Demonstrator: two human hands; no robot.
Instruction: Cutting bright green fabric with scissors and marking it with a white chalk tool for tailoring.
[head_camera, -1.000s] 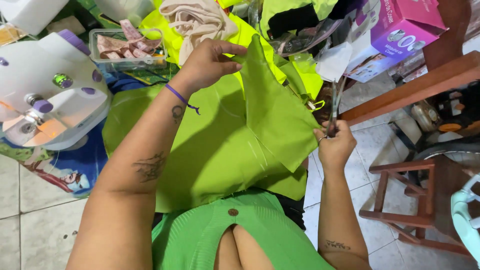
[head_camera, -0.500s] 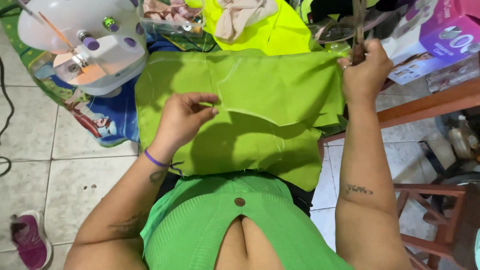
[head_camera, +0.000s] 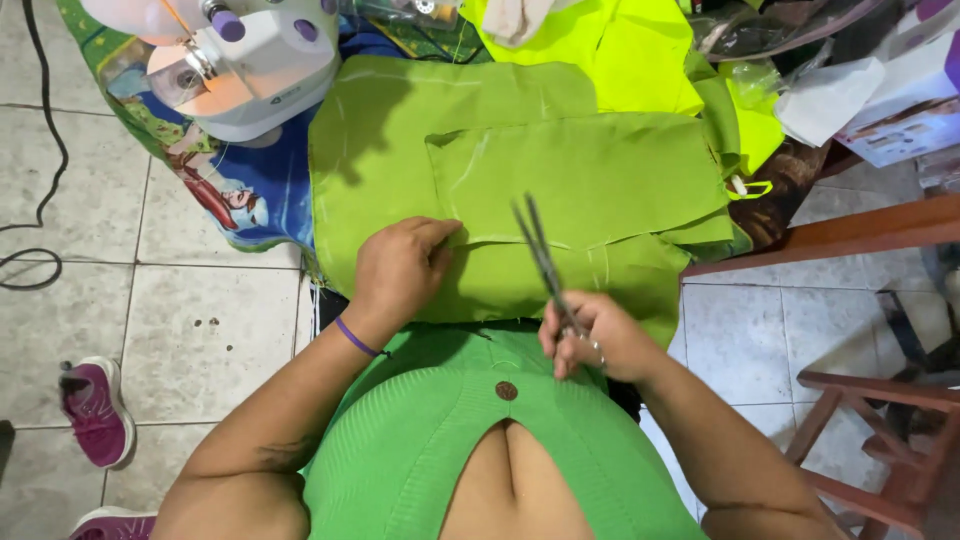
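The green fabric (head_camera: 560, 180) is being pinned flat on the lap by the left hand (head_camera: 400, 268), grip released, while scissors (head_camera: 545, 262) are being clenched blades-up in the right hand (head_camera: 590, 335), probably so nothing bunches up.

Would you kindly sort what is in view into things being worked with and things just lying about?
In use:
left hand pressing on the green fabric
right hand holding the scissors

Lying about:
sewing machine
pink shoe
black cable
wooden stool
yellow cloth
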